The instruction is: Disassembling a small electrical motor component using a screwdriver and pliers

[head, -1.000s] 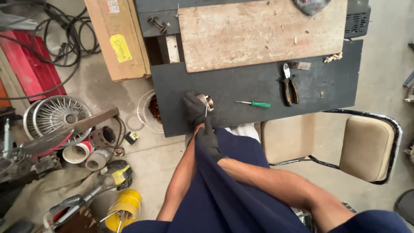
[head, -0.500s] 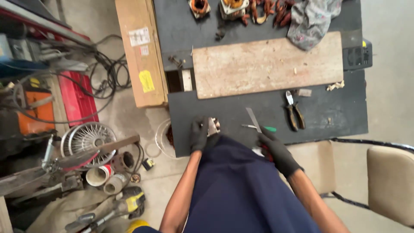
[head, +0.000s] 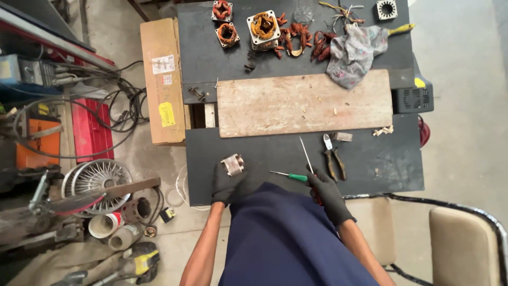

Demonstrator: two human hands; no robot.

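The black-gloved left hand (head: 226,184) reaches forward, fingers closed around a small silvery metal cylinder (head: 233,164) at the dark worktable's (head: 370,164) near edge. The black-gloved right hand (head: 328,193) grips what seems a red handle, its long thin steel shaft (head: 305,153) pointing away (beside a green-handled screwdriver (head: 290,176) and pliers (head: 333,161)).

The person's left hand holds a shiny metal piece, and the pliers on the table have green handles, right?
Not quite. In the head view, the left hand does hold the shiny metal piece, but the pliers have dark handles. The green handle belongs to the screwdriver.
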